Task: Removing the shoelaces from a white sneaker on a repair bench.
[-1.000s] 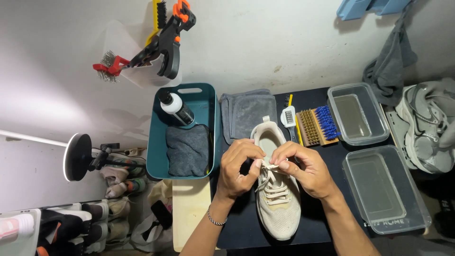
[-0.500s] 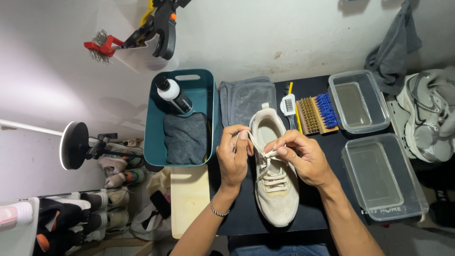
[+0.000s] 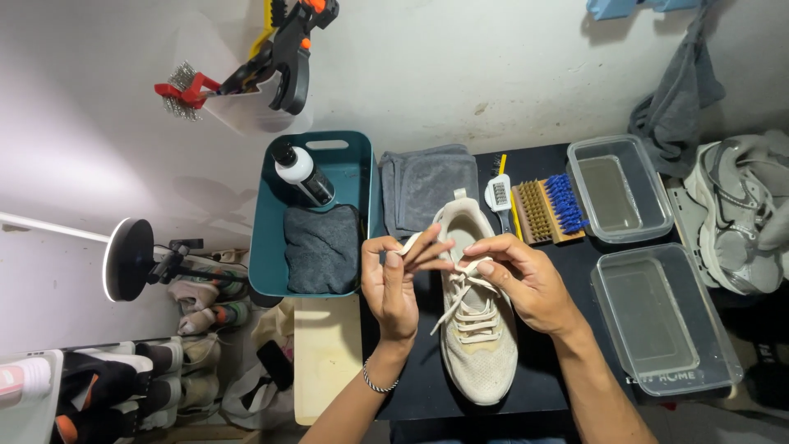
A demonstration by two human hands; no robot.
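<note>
Black tabletop (image 3: 427, 386) carries a beige sneaker (image 3: 477, 329), toe toward the wearer. Its lace (image 3: 457, 289) is pinched near the top eyelets by the left hand (image 3: 393, 284) and right hand (image 3: 522, 279), fingers closed on it. Unlacing seems underway; a steady pull through the eyelets is called for.

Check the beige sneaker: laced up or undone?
Partly undone: the sneaker has loose lace ends pinched by the left hand and right hand; lower rows remain threaded.
</note>
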